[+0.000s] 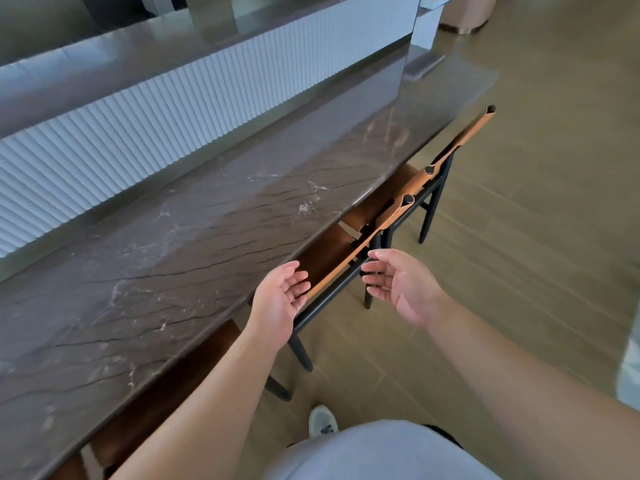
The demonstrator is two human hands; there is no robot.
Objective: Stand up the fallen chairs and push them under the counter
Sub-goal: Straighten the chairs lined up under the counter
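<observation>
Two chairs stand upright along the edge of the dark stone counter (194, 244), seats tucked under it. The nearer chair (349, 261) has a black frame and a tan leather backrest strap; the farther chair (460, 143) looks the same. My left hand (277, 303) is palm up with relaxed fingers beside the near end of the nearer chair's backrest, apart from it or barely touching. My right hand (398, 285) hovers on the strap's other side, fingers straight, holding nothing.
A white ribbed panel (166, 126) rises behind the counter. Brown plank floor (519, 237) stretches to the right. A tan bin or stool (464, 12) sits at the far top. My shoe (322, 420) is beside the chair legs.
</observation>
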